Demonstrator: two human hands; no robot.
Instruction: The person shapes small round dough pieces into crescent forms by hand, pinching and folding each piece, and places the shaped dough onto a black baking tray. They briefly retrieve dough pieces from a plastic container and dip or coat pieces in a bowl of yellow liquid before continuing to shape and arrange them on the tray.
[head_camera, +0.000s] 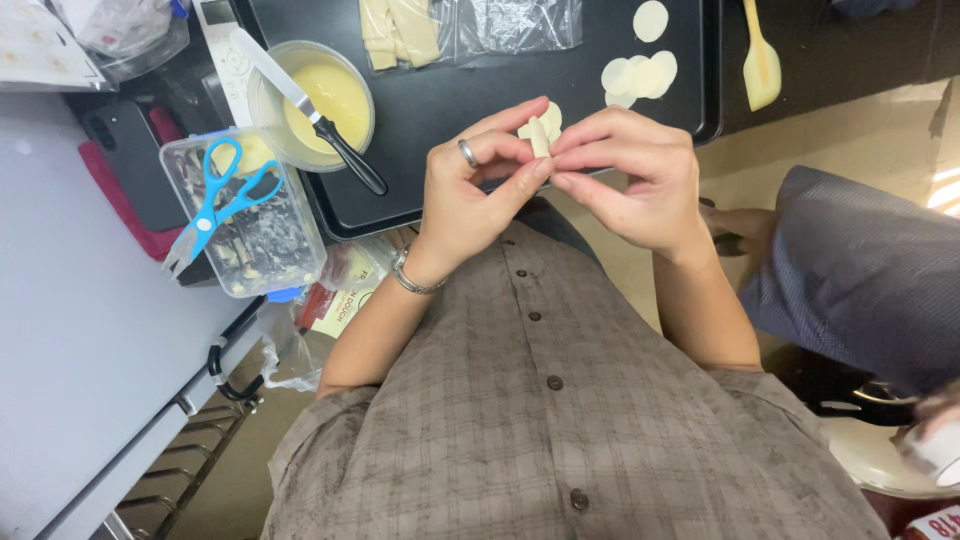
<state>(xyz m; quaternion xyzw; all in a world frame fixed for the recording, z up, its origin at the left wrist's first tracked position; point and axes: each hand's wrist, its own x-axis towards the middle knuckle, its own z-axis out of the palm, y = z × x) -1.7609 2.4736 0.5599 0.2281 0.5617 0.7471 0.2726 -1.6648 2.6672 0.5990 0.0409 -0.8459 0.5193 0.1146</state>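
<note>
Both hands pinch a small pale dough piece (541, 130) between thumb and fingertips; fingers hide much of it. The left hand (470, 190) wears a ring, the right hand (635, 175) closes from the other side. They hover over the near edge of a black tray (470, 90). More dough rounds (640, 72) lie toward its far right corner. A bowl of yellow filling (312, 103) with a knife (305, 105) sits at its left edge, blue scissors (218, 205) beside it.

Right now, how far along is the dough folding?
No finished pieces show. In hand: the left hand and right hand pinch one small dough piece between fingertips. Left: several round dough wrappers on the black tray, plus yellow filling in the bowl.
</note>
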